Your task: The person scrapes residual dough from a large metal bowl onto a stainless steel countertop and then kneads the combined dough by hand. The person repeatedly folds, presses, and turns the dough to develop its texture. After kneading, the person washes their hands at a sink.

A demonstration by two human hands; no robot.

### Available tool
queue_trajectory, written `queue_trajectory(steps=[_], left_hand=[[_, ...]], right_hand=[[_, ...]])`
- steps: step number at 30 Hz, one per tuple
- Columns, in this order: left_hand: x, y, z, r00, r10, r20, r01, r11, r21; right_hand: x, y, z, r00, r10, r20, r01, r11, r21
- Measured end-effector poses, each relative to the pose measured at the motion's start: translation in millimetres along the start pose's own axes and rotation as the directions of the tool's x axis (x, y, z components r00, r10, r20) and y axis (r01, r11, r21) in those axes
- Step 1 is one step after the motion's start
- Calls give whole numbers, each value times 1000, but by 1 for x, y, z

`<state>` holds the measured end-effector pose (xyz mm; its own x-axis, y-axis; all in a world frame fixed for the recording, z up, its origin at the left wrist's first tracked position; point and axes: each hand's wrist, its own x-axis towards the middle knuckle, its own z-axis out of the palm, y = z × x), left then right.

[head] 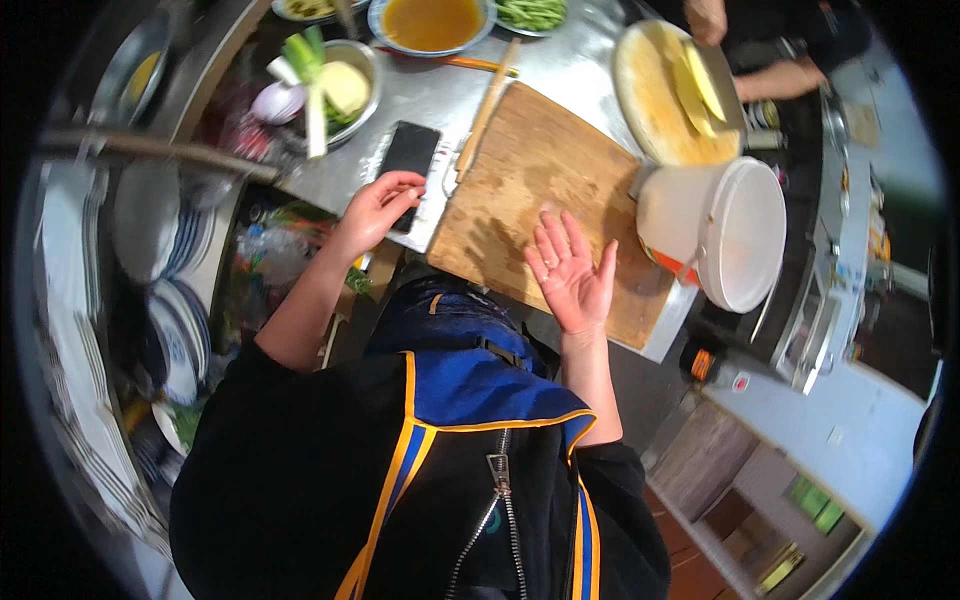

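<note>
My left hand point(382, 210) hovers over or touches the lower part of a black smartphone point(411, 152) lying on the steel worktop; which of the two, I cannot tell. Its fingers are half curled, with a gap to the thumb and nothing seen between them. My right hand point(574, 277) is raised palm up above a rectangular wooden cutting board point(555, 150), empty, fingers and thumb spread. Its shadow falls on the board. A thin wooden rolling pin point(486, 112) lies along the board's left edge.
A white plastic bucket point(675, 202) stands right of the board. Beyond it, a co-worker's hand point(706, 21) is by a round cutting board point(637, 82) bearing long yellow pieces point(691, 94). A vegetable bowl point(367, 112) and a bowl of brown liquid point(433, 22) stand at the back.
</note>
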<state>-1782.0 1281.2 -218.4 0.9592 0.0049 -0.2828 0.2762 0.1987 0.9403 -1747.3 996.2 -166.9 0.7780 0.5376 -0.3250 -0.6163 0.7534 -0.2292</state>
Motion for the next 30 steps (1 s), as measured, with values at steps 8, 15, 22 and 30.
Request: queue_trajectory(steps=[8, 15, 22, 30], left_hand=[[24, -13, 49, 959, -105, 264, 54, 979, 194], [16, -24, 150, 927, -75, 366, -58, 939, 338], [-25, -64, 309, 814, -88, 575, -158, 917, 365], [-54, -89, 500, 511, -257, 820, -369, 796, 480]], right_hand=[[-71, -10, -49, 941, -231, -248, 145, 936, -321], [-175, -47, -97, 785, -471, -403, 330, 868, -371], [-335, -83, -186, 544, -667, -509, 584, 736, -341], [-449, -102, -263, 390, -708, -588, 749, 616, -245]])
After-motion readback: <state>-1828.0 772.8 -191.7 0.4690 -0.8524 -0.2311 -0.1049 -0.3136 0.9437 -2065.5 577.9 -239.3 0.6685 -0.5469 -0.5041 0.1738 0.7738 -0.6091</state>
